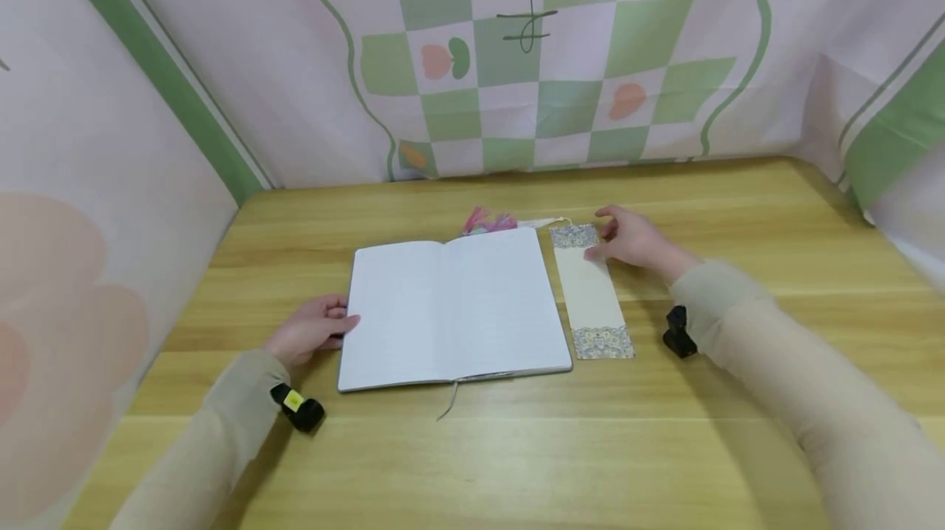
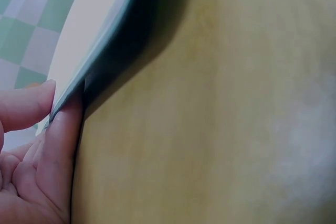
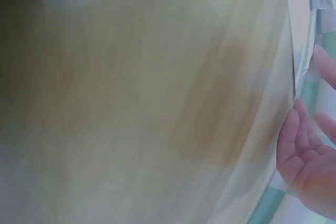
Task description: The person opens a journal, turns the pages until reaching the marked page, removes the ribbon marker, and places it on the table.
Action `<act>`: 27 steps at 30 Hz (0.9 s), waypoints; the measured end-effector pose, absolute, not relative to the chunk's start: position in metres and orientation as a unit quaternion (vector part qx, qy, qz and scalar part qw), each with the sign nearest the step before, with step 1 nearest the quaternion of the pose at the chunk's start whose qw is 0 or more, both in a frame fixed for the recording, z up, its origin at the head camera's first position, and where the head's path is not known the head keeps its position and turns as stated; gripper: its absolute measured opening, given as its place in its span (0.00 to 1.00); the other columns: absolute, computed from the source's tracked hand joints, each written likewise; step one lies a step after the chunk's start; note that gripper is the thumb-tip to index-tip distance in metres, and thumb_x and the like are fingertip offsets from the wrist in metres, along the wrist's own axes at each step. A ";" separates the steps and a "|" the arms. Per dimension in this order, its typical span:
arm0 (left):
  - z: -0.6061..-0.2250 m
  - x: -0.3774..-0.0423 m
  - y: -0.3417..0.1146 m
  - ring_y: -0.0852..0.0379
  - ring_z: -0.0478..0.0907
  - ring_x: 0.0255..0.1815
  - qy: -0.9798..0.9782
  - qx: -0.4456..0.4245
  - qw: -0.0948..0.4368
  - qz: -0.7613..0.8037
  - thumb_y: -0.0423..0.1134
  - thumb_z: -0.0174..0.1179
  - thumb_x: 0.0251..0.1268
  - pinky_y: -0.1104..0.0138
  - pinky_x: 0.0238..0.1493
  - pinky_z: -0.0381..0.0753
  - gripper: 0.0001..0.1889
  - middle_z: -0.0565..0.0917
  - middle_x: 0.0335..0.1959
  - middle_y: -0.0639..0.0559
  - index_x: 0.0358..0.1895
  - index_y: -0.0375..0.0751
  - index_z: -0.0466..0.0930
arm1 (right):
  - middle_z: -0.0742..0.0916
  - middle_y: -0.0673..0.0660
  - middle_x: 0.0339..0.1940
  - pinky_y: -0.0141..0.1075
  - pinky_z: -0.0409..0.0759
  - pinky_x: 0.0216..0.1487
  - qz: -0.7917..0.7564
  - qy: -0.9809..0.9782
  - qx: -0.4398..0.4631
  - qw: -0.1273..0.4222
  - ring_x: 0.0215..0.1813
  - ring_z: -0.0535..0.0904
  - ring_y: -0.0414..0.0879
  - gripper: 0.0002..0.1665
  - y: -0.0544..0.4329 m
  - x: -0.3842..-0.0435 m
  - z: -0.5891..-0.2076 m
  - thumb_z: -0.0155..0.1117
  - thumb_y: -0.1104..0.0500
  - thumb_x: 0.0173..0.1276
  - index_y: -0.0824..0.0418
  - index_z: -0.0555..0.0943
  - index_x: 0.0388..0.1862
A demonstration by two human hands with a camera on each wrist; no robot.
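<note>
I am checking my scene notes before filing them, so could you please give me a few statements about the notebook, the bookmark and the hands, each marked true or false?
1. The notebook lies open on the wooden table. True.
2. The left hand pinches the bookmark. False: the left hand pinches the notebook's left edge.
3. The bookmark has a patterned band at each end. True.
4. The grey ribbon sticks out from the notebook's far edge. False: it comes out at the near edge.
5. A pink tassel shows beyond the notebook's far edge. True.
6. The right hand rests on the notebook. False: it is at the bookmark's far end.
</note>
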State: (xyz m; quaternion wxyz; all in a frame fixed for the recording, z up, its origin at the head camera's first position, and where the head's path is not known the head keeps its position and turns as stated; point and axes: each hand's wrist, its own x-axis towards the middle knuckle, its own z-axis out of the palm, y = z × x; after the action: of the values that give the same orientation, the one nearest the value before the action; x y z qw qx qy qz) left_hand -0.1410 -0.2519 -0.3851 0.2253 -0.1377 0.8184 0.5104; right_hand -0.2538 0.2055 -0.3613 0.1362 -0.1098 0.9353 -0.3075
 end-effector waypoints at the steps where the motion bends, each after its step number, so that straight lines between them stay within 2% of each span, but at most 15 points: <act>1: -0.385 -0.141 -0.252 0.56 0.70 0.44 0.819 -0.137 0.225 0.510 0.39 0.54 0.70 0.70 0.39 0.77 0.30 0.71 0.43 0.49 0.69 0.30 0.56 | 0.74 0.72 0.54 0.56 0.66 0.62 -0.315 0.934 -0.106 0.134 0.56 0.71 0.64 0.45 0.206 -0.253 -0.361 0.68 0.57 0.60 0.73 0.56 0.69; 10: -0.387 -0.140 -0.251 0.56 0.69 0.42 0.820 -0.134 0.222 0.511 0.39 0.54 0.70 0.70 0.38 0.76 0.28 0.69 0.39 0.51 0.67 0.31 0.58 | 0.75 0.68 0.55 0.49 0.75 0.53 -0.355 0.920 -0.121 0.119 0.57 0.74 0.62 0.39 0.192 -0.241 -0.346 0.64 0.56 0.65 0.70 0.61 0.68; 14: -0.387 -0.140 -0.251 0.55 0.69 0.44 0.820 -0.135 0.221 0.510 0.39 0.54 0.70 0.70 0.39 0.77 0.29 0.70 0.42 0.49 0.68 0.30 0.57 | 0.76 0.67 0.52 0.46 0.76 0.50 -0.358 0.912 -0.156 0.121 0.53 0.77 0.60 0.36 0.175 -0.236 -0.345 0.65 0.59 0.63 0.70 0.63 0.66; 18: -0.384 -0.138 -0.251 0.54 0.70 0.46 0.818 -0.131 0.225 0.513 0.41 0.56 0.69 0.70 0.41 0.77 0.32 0.69 0.46 0.47 0.69 0.30 0.55 | 0.77 0.66 0.50 0.47 0.76 0.52 -0.359 0.904 -0.195 0.124 0.53 0.77 0.59 0.34 0.158 -0.231 -0.347 0.66 0.61 0.62 0.70 0.66 0.64; 22: -0.382 -0.138 -0.250 0.55 0.70 0.44 0.816 -0.122 0.227 0.517 0.42 0.58 0.67 0.70 0.40 0.77 0.34 0.69 0.43 0.48 0.69 0.28 0.54 | 0.78 0.66 0.49 0.49 0.75 0.55 -0.355 0.901 -0.219 0.117 0.53 0.76 0.59 0.34 0.142 -0.228 -0.345 0.67 0.60 0.60 0.71 0.68 0.62; 27: -0.385 -0.139 -0.249 0.54 0.69 0.44 0.821 -0.137 0.220 0.509 0.39 0.55 0.69 0.70 0.39 0.76 0.29 0.67 0.39 0.50 0.67 0.31 0.58 | 0.78 0.67 0.51 0.49 0.74 0.56 -0.328 0.907 -0.240 0.112 0.54 0.75 0.59 0.35 0.126 -0.229 -0.342 0.68 0.58 0.60 0.71 0.68 0.62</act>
State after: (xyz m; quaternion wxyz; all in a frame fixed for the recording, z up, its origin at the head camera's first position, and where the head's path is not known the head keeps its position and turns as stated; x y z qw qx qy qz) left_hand -0.1389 -0.2494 -0.3853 0.2199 -0.1369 0.8208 0.5092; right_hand -0.2295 0.1258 -0.3423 0.1117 -0.2403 0.9066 -0.3284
